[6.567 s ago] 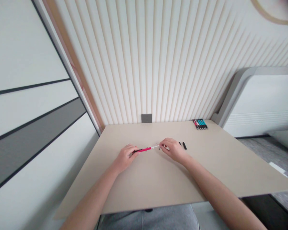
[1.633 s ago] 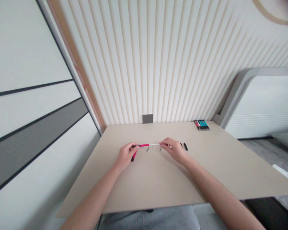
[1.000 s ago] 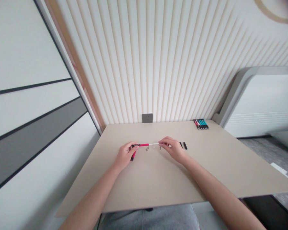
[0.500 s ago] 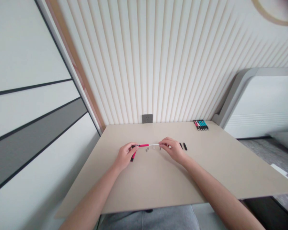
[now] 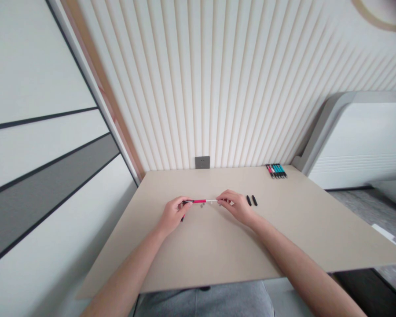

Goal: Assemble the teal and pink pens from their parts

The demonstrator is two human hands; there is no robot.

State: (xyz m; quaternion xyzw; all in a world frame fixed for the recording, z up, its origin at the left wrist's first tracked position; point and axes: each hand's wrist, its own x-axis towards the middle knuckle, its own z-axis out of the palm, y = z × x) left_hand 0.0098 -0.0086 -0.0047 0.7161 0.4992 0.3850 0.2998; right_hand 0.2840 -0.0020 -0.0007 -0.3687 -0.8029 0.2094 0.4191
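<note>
My left hand [image 5: 172, 213] is closed on the black end of a pink pen barrel [image 5: 198, 201], held level just above the beige table [image 5: 218, 246]. A thin white refill [image 5: 211, 201] sticks out of the barrel toward my right hand [image 5: 237, 205], whose fingertips pinch its far end. A second dark pen piece shows under my left fingers. Small loose parts [image 5: 202, 205] lie on the table below the pen.
Two short black pen pieces [image 5: 251, 200] lie just right of my right hand. A row of several teal and red pens [image 5: 276, 171] rests at the table's far right edge. A grey wall socket [image 5: 202, 162] sits behind the table; a white-grey cabinet [image 5: 359, 136] stands at right.
My hands have drawn slightly closer, so less white refill shows between barrel and right fingers. The pink piece under my left hand is now mostly hidden.
</note>
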